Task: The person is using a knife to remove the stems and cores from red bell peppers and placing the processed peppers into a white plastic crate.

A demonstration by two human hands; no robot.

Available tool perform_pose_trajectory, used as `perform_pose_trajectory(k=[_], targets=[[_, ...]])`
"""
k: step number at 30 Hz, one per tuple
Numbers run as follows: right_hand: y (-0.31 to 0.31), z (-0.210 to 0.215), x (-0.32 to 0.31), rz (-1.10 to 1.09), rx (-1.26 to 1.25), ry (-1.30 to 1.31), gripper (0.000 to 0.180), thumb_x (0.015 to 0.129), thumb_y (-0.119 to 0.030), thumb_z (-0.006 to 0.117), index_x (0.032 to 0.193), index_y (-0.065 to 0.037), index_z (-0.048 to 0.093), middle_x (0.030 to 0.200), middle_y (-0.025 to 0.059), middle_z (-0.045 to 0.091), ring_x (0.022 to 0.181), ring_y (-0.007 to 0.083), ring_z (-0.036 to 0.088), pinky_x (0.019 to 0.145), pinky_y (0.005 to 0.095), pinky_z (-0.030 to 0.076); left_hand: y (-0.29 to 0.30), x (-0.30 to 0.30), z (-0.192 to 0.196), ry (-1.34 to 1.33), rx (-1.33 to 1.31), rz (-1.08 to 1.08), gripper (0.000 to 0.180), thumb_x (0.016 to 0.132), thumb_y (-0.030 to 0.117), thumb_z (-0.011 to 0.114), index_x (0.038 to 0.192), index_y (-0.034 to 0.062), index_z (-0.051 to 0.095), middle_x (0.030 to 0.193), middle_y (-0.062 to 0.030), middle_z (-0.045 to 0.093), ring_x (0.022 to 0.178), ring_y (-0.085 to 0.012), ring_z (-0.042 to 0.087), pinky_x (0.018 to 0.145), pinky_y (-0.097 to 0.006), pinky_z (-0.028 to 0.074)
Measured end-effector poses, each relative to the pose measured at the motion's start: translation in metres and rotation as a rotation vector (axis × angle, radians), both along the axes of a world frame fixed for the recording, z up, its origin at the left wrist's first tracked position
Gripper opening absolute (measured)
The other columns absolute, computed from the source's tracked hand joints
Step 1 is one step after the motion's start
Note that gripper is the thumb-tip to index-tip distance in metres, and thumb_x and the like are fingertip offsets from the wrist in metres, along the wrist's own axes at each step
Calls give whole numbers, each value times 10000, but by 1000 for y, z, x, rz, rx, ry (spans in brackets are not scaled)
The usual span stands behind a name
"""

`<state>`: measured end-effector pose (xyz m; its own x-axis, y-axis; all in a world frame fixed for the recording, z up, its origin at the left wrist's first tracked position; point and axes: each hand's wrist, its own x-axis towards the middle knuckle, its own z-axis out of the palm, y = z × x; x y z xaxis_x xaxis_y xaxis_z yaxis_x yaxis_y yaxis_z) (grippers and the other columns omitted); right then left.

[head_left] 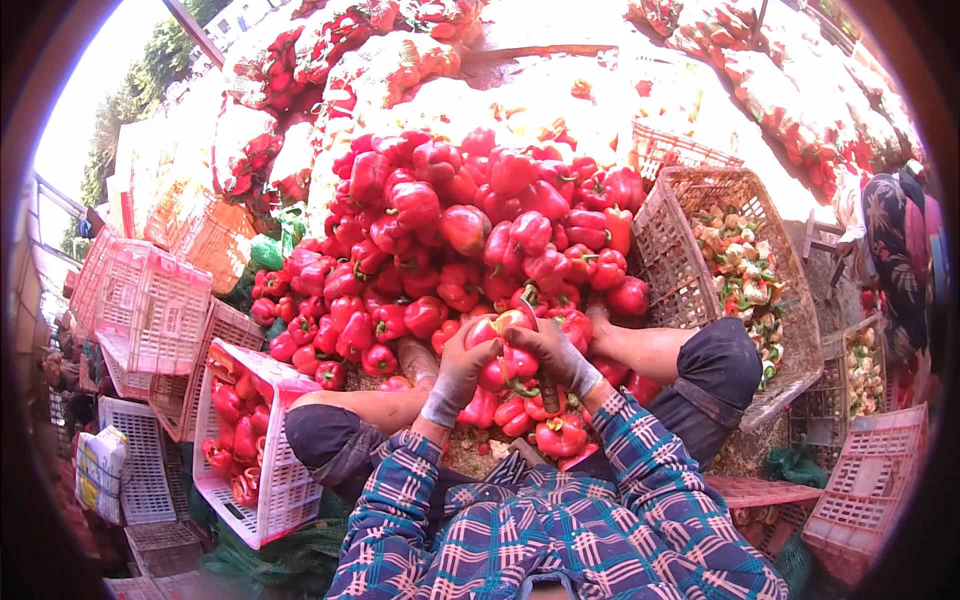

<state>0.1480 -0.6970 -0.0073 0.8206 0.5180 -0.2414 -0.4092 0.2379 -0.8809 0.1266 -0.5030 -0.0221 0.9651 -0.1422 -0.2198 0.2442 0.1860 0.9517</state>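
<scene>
A red bell pepper is held between my two gloved hands, over the near edge of a large heap of red bell peppers. My left hand is closed around its left side. On the other side my right hand presses against it with bent fingers. A green stem stands up by the right fingers. Below the right hand a narrow dark piece sticks out, perhaps part of a knife; its kind is unclear. More peppers lie just under both hands, between my bare legs.
On my left, a white-pink crate holds red peppers. A brown crate of pale and green pepper cores stands to my right. Stacked crates are at the far left, another pink crate at the lower right. Filled sacks stand behind the heap.
</scene>
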Motion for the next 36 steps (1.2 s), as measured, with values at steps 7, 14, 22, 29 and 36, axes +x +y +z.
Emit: perform_pose_trajectory(k=[7, 14, 22, 29, 36], targets=[[13, -39, -14, -127, 336, 290, 477, 940, -436, 673, 1133, -3, 615, 1010, 49, 662, 916, 123, 635, 847, 281, 513, -4, -7, -11, 133, -339, -45, 430, 926, 183, 648, 1299, -13, 560, 1182, -76, 650, 1048, -152, 638, 931, -301, 507], [14, -49, -12, -180, 223, 327, 533, 923, -511, 664, 1131, -23, 614, 932, 53, 675, 843, 148, 657, 789, 305, 536, -16, -11, -24, 173, -395, 83, 396, 928, 199, 643, 1263, -4, 589, 1143, -71, 673, 1004, -182, 663, 902, -324, 523], [9, -38, -23, -83, -765, -390, 793, 851, -605, 647, 1443, -120, 437, 1115, 235, 689, 1052, 418, 655, 889, 483, 504, -13, 1, -49, -85, 643, 339, 590, 778, 282, 743, 1297, 52, 587, 1123, -199, 688, 1037, -294, 681, 903, -391, 530], [17, -48, -43, -251, -773, -299, 545, 939, -474, 548, 1356, -126, 513, 1020, 277, 676, 1003, 446, 642, 834, 525, 499, -20, -6, -20, -179, 670, 172, 555, 771, 229, 763, 1266, 33, 605, 1124, -195, 690, 1043, -282, 685, 915, -372, 529], [-19, -91, -29, -181, -249, 33, 367, 989, -297, 515, 1197, -14, 621, 963, 80, 687, 894, 201, 671, 833, 346, 526, -3, -4, -38, 39, -84, 11, 464, 870, 174, 720, 1272, -2, 569, 1172, -76, 651, 1063, -173, 637, 955, -317, 503]])
